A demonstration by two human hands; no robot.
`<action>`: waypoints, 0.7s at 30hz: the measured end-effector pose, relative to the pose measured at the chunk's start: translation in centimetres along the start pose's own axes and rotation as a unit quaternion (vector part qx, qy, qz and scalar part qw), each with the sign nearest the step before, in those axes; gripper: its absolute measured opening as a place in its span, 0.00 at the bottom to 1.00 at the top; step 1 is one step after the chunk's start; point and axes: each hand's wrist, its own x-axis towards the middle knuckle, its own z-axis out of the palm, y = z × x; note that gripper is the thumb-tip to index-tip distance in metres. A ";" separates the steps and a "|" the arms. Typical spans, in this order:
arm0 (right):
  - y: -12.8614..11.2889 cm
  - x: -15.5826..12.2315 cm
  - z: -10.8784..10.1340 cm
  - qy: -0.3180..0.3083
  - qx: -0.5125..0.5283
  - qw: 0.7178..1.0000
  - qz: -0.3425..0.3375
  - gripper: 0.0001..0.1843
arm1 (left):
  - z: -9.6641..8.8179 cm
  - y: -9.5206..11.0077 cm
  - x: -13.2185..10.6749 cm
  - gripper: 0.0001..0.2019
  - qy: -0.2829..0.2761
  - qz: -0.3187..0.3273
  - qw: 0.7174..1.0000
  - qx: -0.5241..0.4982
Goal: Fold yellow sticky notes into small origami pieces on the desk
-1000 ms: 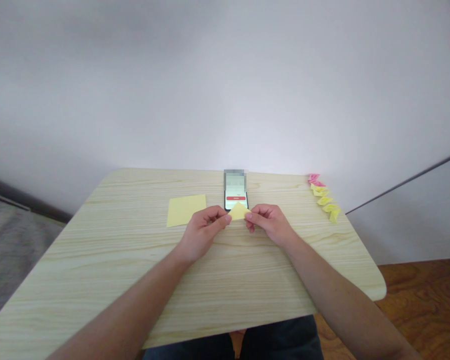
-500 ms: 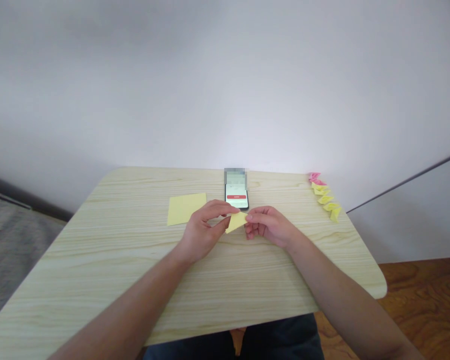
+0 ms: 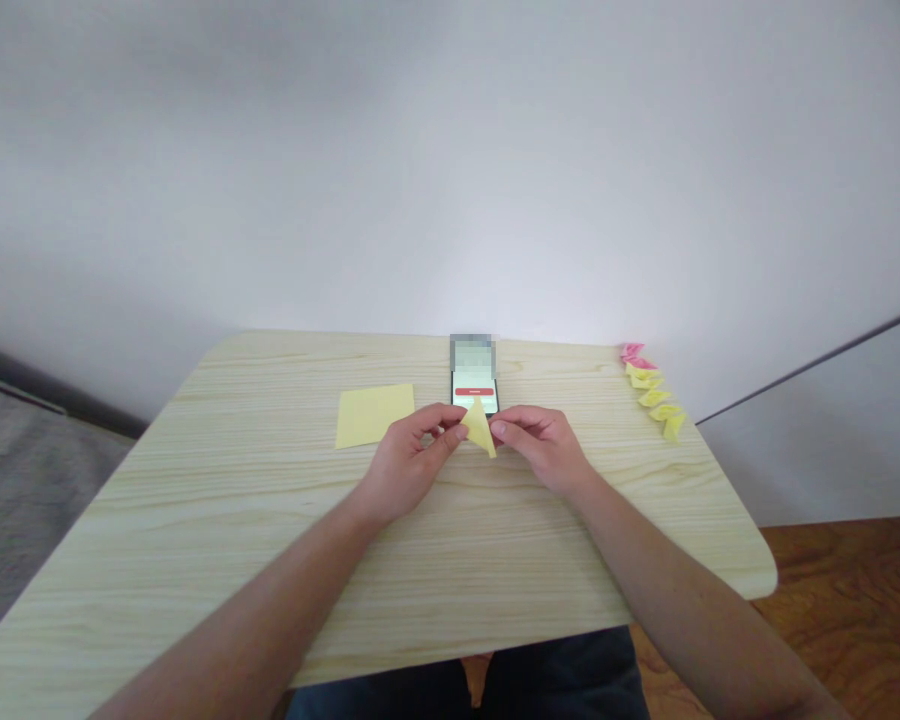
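Observation:
Between my two hands, just above the table, is a folded piece of yellow paper point(image 3: 479, 428), roughly triangular with one tip pointing away from me. My left hand point(image 3: 412, 455) pinches its left side between thumb and fingers. On the right side, the thumb and fingertips of my right hand point(image 3: 544, 445) grip the paper's edge. Flat yellow paper point(image 3: 371, 414) lies to the left, close to my left fingers. Right behind the folded paper, a phone point(image 3: 474, 380) with a lit screen is partly covered by the paper's tip.
Along the right edge of the pale wooden table point(image 3: 450, 560) runs a row of several small folded yellow papers point(image 3: 654, 398), with a pink folded paper point(image 3: 636, 356) at its far end. A white wall point(image 3: 450, 180) rises directly behind the table.
The folded paper has been turned, so its tip now points away from me instead of lying slanted. My right fingers have closed in on its right edge; my left grip has shifted slightly.

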 end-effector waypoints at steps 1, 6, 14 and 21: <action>-0.1 0.0 0.0 -0.005 -0.001 1.000 0.003 0.10 | 0.0 0.0 0.0 0.14 -0.003 -0.007 1.000 -0.008; -0.1 0.0 -0.1 -0.031 0.025 0.999 0.013 0.11 | 0.0 -0.1 0.1 0.16 -0.038 -0.028 0.995 -0.086; -0.6 0.1 0.1 -0.058 0.052 0.997 0.020 0.12 | 0.0 -0.1 0.4 0.15 -0.065 -0.059 0.982 -0.168; -0.6 0.0 0.0 -0.073 0.071 0.994 0.035 0.13 | 0.0 -0.1 0.3 0.14 -0.081 -0.030 0.979 -0.187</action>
